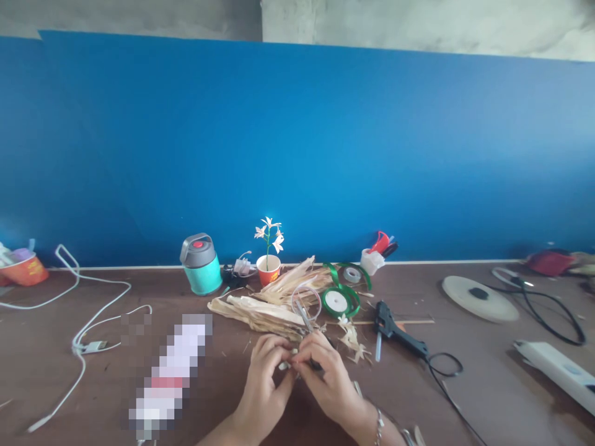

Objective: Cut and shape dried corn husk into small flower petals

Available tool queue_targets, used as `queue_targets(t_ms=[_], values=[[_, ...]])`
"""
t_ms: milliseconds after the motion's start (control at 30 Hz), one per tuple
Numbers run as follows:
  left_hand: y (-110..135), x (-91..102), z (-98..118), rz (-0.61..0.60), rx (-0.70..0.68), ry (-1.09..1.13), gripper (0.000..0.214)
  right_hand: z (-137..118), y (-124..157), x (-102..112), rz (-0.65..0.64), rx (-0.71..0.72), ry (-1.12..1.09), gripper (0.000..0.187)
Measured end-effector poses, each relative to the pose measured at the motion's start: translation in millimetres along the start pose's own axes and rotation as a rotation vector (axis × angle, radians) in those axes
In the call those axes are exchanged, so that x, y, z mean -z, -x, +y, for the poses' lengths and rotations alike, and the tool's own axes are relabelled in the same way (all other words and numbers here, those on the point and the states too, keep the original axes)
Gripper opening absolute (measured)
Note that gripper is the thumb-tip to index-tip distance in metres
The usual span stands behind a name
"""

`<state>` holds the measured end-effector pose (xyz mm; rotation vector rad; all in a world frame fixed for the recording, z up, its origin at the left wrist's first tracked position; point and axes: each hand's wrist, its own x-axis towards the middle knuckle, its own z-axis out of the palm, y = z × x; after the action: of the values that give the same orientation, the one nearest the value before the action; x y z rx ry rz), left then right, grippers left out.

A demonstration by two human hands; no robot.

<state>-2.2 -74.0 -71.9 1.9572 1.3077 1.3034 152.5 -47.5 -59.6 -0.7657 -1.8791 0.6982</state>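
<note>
My left hand (266, 378) is closed in a pinch on a small pale flower piece (283, 365), much of it hidden by the fingers. Meeting it at the fingertips, my right hand (328, 375) is closed too, with its thumb and index finger at the same piece. What looks like a pair of scissors (304, 316) is tucked in the right hand, blades pointing away from me and a dark handle partly showing between the fingers. Just beyond lie dried husks (263, 316). Cream husk flowers (352, 339) lie to the right of my right hand.
A flower stem stands in a paper cup (268, 271), beside a teal flask (202, 266). Green ribbon (356, 303), a glue gun (400, 331) with its cord, and a round pale disc (478, 299) lie rightward. White cables (83, 322) and a blurred-out object (170, 378) are leftward.
</note>
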Motion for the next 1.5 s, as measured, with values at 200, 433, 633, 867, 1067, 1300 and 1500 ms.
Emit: queue_targets(t_ms=[200, 433, 633, 867, 1067, 1300, 1500], values=[[-1.6, -0.1, -1.4, -0.01, -0.002, 0.023, 0.01, 2.6, 2.2, -4.0, 0.064, -0.021, -0.025, 0.016], [-1.7, 1.4, -0.7, 0.002, -0.003, 0.024, 0.009, 3.0, 0.1, -1.3, 0.003, -0.031, -0.045, 0.013], [-1.5, -0.4, 1.6, -0.009, 0.017, 0.031, 0.007, 1.8, -0.1, -3.2, 0.048, -0.052, -0.087, 0.012], [-2.4, 0.9, 2.0, 0.038, 0.006, 0.016, 0.008, -2.1, -1.9, -3.1, 0.059, -0.098, -0.129, 0.008], [-3.1, 0.6, 2.1, 0.02, 0.012, 0.004, 0.011, -0.1, -0.4, -2.3, 0.055, -0.076, -0.124, 0.011], [-1.7, 0.8, 3.8, 0.003, -0.011, 0.036, 0.005, -2.0, -0.3, -2.7, 0.087, -0.067, -0.077, 0.012], [-2.6, 1.4, 2.6, 0.032, -0.015, 0.022, 0.008, 0.1, 0.4, -3.2, 0.064, -0.103, -0.113, 0.003]])
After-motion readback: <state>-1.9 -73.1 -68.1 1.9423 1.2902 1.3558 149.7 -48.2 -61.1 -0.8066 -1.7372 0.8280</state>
